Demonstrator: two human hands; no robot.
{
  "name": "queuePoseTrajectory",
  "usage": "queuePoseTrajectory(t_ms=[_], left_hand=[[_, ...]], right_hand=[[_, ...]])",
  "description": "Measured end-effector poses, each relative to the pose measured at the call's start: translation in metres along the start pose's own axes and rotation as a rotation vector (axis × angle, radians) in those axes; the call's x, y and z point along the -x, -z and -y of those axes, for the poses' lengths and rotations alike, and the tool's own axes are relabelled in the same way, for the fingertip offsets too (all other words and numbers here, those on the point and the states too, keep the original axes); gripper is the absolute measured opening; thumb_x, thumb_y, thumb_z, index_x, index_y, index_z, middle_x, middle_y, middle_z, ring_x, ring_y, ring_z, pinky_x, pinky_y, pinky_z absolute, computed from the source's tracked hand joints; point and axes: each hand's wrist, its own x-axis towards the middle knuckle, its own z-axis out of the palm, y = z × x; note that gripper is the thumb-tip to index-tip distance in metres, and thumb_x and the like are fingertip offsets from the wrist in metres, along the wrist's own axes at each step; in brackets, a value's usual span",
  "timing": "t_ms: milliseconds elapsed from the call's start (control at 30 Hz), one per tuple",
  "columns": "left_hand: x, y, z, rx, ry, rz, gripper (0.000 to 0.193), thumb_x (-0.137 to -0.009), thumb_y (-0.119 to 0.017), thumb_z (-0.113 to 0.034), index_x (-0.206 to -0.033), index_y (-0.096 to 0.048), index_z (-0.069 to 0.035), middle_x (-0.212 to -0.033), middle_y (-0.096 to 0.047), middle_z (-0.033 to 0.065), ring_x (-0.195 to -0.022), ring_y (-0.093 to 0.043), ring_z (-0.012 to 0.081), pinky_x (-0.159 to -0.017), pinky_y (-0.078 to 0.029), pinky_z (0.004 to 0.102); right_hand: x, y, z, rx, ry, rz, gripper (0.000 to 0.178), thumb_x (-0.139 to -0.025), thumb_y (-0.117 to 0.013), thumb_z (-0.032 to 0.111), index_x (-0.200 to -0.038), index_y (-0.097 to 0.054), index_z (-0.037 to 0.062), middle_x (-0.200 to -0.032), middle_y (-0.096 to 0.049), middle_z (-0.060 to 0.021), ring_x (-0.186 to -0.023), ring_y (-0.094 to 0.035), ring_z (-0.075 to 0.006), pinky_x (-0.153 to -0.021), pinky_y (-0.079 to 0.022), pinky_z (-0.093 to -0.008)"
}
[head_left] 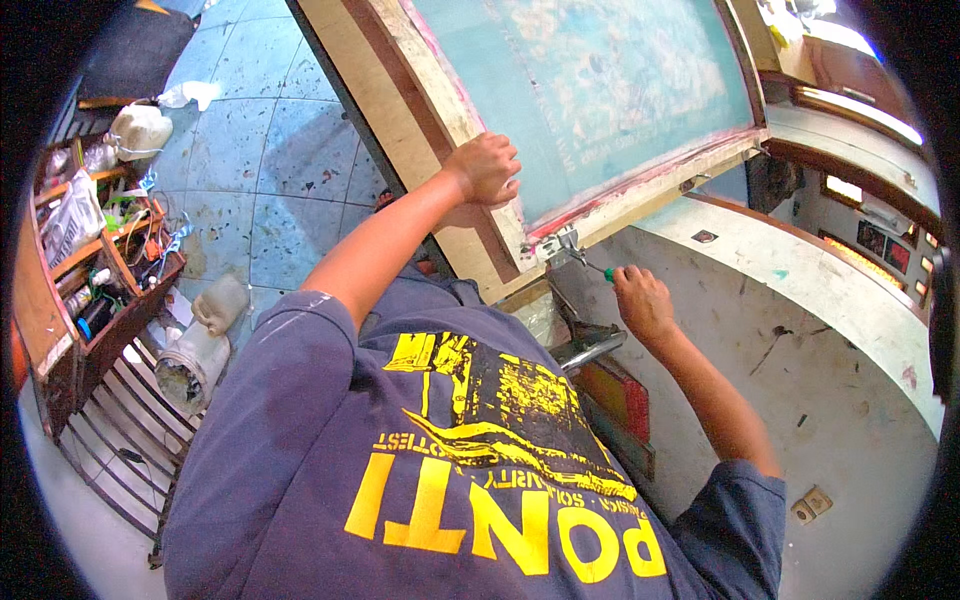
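A wooden-edged silk screen frame [640,215] with pale teal mesh lies tilted over a wooden board [400,110]. My left hand [485,168] is closed on the frame's left wooden edge, its fingers curled over the rail. In my right hand [643,303] is a screwdriver [609,274], held by its green handle. The shaft points left toward a metal hinge clamp [570,243] at the frame's near corner. Whether the tip touches a screw there is too small to make out. Red and pink stains run along the mesh border.
A white wall or panel [730,330] curves past my right arm, with a socket [811,505] low on it. To the left, a wooden crate [110,270] of bottles and bags stands near a jug [220,303] and a plastic tub [190,365]. Blue floor tiles [230,150] are paint-spotted.
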Motion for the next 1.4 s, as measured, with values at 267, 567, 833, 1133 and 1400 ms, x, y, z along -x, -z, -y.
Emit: queuePoseTrajectory(t_ms=[267, 567, 833, 1133, 1400], left_hand=[[-0.001, 0.003, 0.002, 0.018, -0.015, -0.030, 0.032, -0.076, -0.059, -0.036, -0.069, -0.066, -0.006, -0.075, -0.061, 0.0096, -0.083, -0.059, 0.0261, -0.076, -0.048, 0.0401], [0.001, 0.002, 0.002, 0.026, -0.021, -0.014, 0.027, -0.074, -0.060, -0.032, -0.070, -0.063, -0.005, -0.077, -0.059, 0.0108, -0.083, -0.058, 0.0277, -0.077, -0.046, 0.0413], [0.002, -0.001, 0.000, 0.003, -0.022, -0.027, 0.033, -0.076, -0.058, -0.037, -0.069, -0.066, -0.006, -0.077, -0.061, 0.0092, -0.083, -0.059, 0.0257, -0.074, -0.048, 0.0397], [-0.002, 0.007, 0.000, 0.082, -0.025, -0.013, 0.023, -0.074, -0.062, -0.027, -0.078, -0.062, -0.005, -0.083, -0.060, 0.0114, -0.088, -0.058, 0.0291, -0.080, -0.046, 0.0423], [0.060, 0.037, -0.024, 0.291, 0.210, -0.481, 0.025, -0.078, -0.063, -0.020, -0.099, -0.059, -0.006, -0.109, -0.058, 0.0146, -0.111, -0.051, 0.0337, -0.097, -0.038, 0.0454]], right_hand=[[0.003, -0.022, -0.015, -0.789, -0.688, 0.433, 0.023, -0.093, -0.057, 0.029, -0.095, -0.054, 0.0060, -0.071, -0.056, -0.0041, -0.049, -0.051, -0.0184, -0.043, -0.042, -0.0339], [0.003, -0.002, -0.002, 0.062, 0.074, -0.001, 0.026, -0.089, -0.061, 0.028, -0.100, -0.052, 0.0062, -0.079, -0.060, -0.0116, -0.065, -0.063, -0.0287, -0.054, -0.050, -0.0418], [-0.008, -0.012, -0.016, -0.913, -0.732, 0.547, 0.026, -0.090, -0.060, 0.033, -0.093, -0.054, 0.0083, -0.069, -0.055, -0.0036, -0.049, -0.050, -0.0188, -0.042, -0.040, -0.0350], [0.007, -0.018, -0.004, -0.227, -0.139, 0.097, 0.019, -0.089, -0.058, 0.025, -0.098, -0.056, 0.0083, -0.081, -0.060, -0.0099, -0.078, -0.062, -0.0234, -0.059, -0.050, -0.0357], [0.003, -0.024, -0.004, -0.221, -0.198, 0.153, 0.019, -0.089, -0.059, 0.027, -0.089, -0.059, 0.0072, -0.076, -0.061, -0.0096, -0.062, -0.060, -0.0283, -0.055, -0.050, -0.0386]])
